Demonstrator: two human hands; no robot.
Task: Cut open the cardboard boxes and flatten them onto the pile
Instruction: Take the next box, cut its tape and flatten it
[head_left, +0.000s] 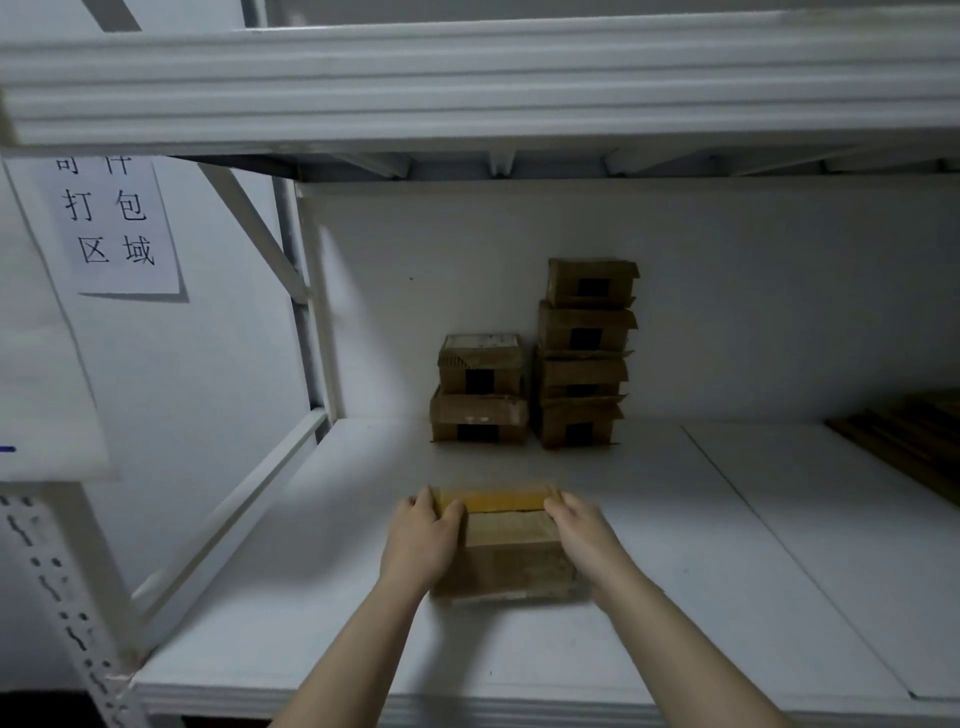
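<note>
White shelving rack (467, 78), paper sign (122, 228) on wall (218, 374), seemingly dim.

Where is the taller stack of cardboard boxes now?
In the head view, the four-box stack stands at the back of the white shelf, just right of the two-box stack.

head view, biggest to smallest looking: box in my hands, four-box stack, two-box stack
Tied, unsure: four-high stack of brown cardboard boxes; held brown cardboard box (nearer camera).
Smallest: two-high brown cardboard stack.

White shelf (727, 525) with cardboard boxes (583, 364)
</note>
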